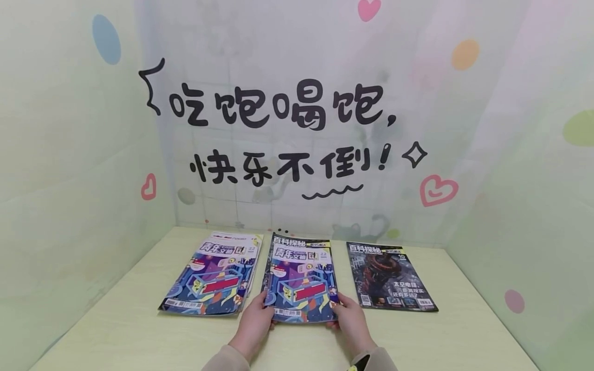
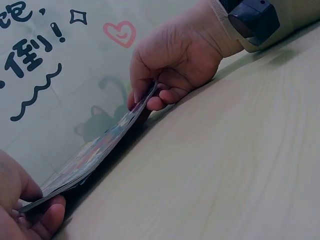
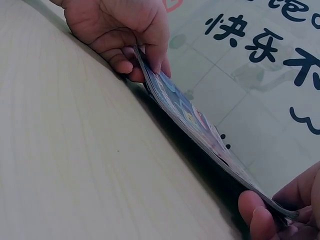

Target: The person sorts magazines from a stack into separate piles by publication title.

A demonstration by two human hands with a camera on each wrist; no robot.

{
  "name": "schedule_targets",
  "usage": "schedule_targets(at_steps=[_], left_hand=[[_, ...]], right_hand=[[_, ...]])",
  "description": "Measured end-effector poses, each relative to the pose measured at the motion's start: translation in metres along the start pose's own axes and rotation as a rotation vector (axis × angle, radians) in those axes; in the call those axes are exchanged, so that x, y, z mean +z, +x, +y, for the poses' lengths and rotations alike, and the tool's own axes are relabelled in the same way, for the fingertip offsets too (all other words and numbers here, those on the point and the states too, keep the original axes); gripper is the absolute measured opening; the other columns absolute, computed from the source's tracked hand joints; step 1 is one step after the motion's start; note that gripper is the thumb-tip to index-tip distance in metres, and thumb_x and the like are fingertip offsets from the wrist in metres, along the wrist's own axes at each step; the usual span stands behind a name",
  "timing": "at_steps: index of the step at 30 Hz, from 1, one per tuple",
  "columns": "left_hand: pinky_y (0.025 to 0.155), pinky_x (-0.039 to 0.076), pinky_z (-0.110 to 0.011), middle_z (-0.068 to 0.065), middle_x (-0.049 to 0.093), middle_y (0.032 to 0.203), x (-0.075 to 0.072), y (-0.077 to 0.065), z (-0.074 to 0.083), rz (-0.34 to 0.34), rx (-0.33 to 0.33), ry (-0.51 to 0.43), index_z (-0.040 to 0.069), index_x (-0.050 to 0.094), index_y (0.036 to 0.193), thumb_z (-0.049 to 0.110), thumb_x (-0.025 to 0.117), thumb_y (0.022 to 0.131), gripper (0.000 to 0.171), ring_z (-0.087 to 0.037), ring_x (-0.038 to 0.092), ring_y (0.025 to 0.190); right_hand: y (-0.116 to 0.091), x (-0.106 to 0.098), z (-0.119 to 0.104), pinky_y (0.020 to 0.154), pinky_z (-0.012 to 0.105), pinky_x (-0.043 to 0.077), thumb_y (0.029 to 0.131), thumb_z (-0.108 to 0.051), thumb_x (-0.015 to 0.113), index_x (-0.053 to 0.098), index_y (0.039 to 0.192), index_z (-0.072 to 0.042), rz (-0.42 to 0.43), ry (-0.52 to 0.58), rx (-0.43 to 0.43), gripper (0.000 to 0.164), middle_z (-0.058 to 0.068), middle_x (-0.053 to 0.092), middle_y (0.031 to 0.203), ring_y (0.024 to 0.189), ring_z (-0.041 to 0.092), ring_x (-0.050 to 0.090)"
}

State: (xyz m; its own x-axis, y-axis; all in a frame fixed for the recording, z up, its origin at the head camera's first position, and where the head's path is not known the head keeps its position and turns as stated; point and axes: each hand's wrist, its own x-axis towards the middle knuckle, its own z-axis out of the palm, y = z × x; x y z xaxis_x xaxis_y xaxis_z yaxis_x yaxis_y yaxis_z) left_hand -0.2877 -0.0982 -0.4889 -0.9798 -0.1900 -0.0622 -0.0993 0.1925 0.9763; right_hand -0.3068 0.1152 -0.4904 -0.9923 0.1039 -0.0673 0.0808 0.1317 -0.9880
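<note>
In the head view both hands hold a purple illustrated magazine (image 1: 301,288) in the middle of the table. The left hand (image 1: 256,315) pinches its left edge close to the near corner, thumb on top and fingers underneath. Opposite it, the right hand (image 1: 351,317) grips the right edge the same way. Both wrist views show the magazine's near edge (image 2: 107,142) raised off the tabletop and sagging between the hands, with a dark gap (image 3: 192,165) beneath. A dark-covered magazine (image 1: 301,241) shows from under its far edge.
A purple magazine (image 1: 211,281) of the same design tops a small stack on the left, with a paler one (image 1: 232,236) showing behind it. To the right lies a dark magazine (image 1: 390,275). Printed fabric walls (image 1: 287,216) enclose the pale wooden table (image 1: 445,340).
</note>
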Motion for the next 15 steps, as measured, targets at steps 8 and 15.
schedule_targets(at_steps=[8,15], left_hand=[[0.059,0.056,-0.033,-0.036,0.046,0.131,-0.002,0.0002,-0.0016,-0.025,0.011,-0.057,-0.01,0.027,0.146,-0.001,0.047,0.092,0.058,-0.017,0.059,0.065],[0.057,0.055,-0.031,-0.031,0.054,0.121,-0.0027,0.0005,-0.002,-0.042,0.003,-0.167,-0.011,0.025,0.146,-0.003,0.045,0.093,0.057,-0.016,0.059,0.065]], right_hand=[[-0.0002,-0.0034,-0.0006,0.048,0.025,0.05,0.089,0.003,0.051,0.037,0.136,0.018,-0.021,0.031,-0.005,0.052,0.017,0.067,0.091,0.053,0.015,0.061],[-0.0008,-0.0034,-0.0004,0.051,0.026,0.053,0.086,0.009,0.05,0.038,0.134,0.02,0.001,0.158,-0.018,0.051,0.021,0.066,0.097,0.063,0.014,0.061]])
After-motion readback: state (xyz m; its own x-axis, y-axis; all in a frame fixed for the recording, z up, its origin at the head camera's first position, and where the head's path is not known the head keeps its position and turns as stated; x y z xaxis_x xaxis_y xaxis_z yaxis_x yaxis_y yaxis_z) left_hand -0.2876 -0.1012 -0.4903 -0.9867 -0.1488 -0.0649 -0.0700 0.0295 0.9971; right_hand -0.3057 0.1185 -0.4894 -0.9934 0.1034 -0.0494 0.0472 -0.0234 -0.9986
